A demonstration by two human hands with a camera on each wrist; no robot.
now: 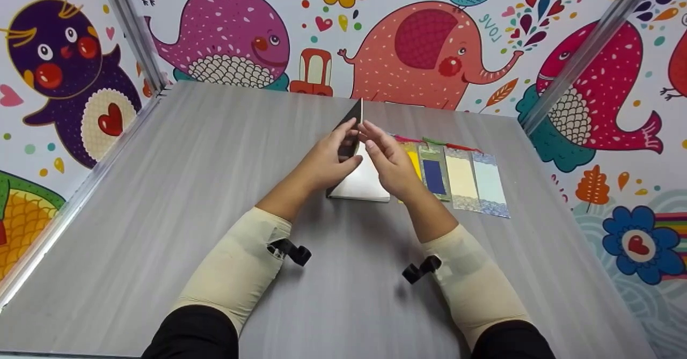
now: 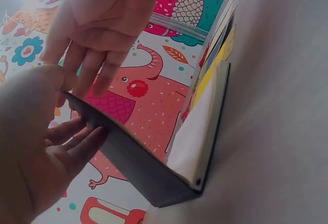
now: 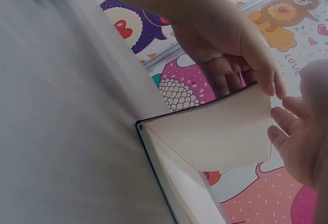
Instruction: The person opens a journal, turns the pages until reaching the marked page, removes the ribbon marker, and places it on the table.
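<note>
Now you are opening the notebook [image 1: 358, 179]: left hand [image 1: 326, 161] pinches the raised cover, right hand [image 1: 390, 165] touches it with relaxed fingers; next, probably lay it flat on the table [image 1: 188, 187].

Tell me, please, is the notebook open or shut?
Open: the left hand holds the notebook cover lifted, cream pages exposed.

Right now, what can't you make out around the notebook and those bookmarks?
- Notebook pages: head view, both hands cover them; any writing unseen.
- Yellow bookmark: head view, mostly behind the right hand.
- Left hand fingertips on the cover: head view, too small.
- Bookmarks: left wrist view, blurred sliver.
</note>
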